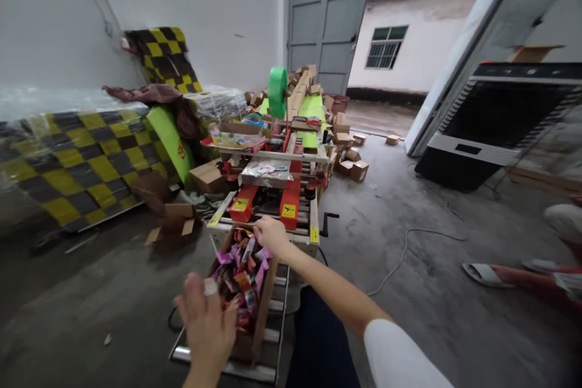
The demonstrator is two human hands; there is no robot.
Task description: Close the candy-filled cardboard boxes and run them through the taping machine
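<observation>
An open cardboard box [266,300] full of colourful snack packets [240,276] sits on a roller conveyor [277,309] in front of me. My left hand [207,321] is raised at the box's near left corner, fingers up and apart, touching the packets. My right hand [271,235] reaches over the box's far edge with its fingers curled on the far flap of the box. Just beyond stands a carton sealing machine [273,194] with orange guards.
A green tape roll [277,92] tops the machine; small cardboard boxes [352,160] pile behind it. Yellow-black checkered packs [86,163] lie left. A large cooler fan [495,127] stands right. A cable [404,248] crosses the floor. Another person's sandalled foot [495,274] is at right.
</observation>
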